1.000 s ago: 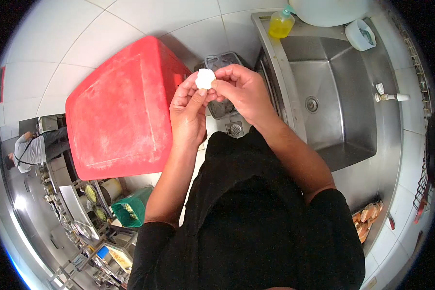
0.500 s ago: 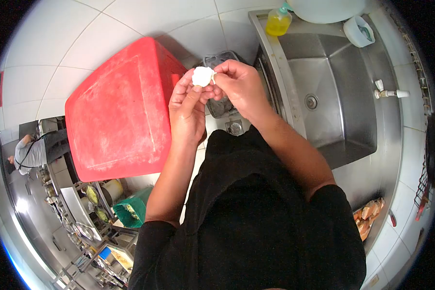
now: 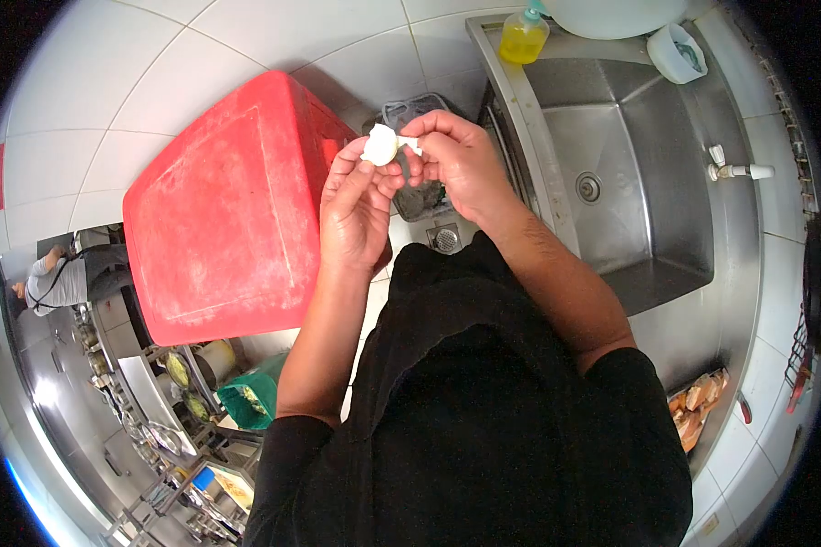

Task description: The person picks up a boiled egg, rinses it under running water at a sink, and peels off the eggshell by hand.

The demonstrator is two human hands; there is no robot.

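Note:
My left hand (image 3: 354, 205) is raised in front of me and closed around a small white roundish item (image 3: 380, 146), possibly a garlic bulb or a peeled egg; its kind is not clear. Between the fingertips of my right hand (image 3: 465, 164) is a thin white strip of peel (image 3: 410, 144), which stretches toward the white item and seems attached to it. Both hands are close together, above a dark bin (image 3: 417, 201) lined with a plastic bag.
A large red bin (image 3: 228, 214) stands at left. On the right are a steel sink (image 3: 602, 146), a tap (image 3: 737, 171), a yellow soap bottle (image 3: 524, 38) and a white bowl (image 3: 677, 55). A green crate (image 3: 249, 401) sits lower left. Another person (image 3: 62, 278) is far left.
My right hand has drawn slightly right from the white item, and a white strip now shows between them. The left hand has turned the item a little.

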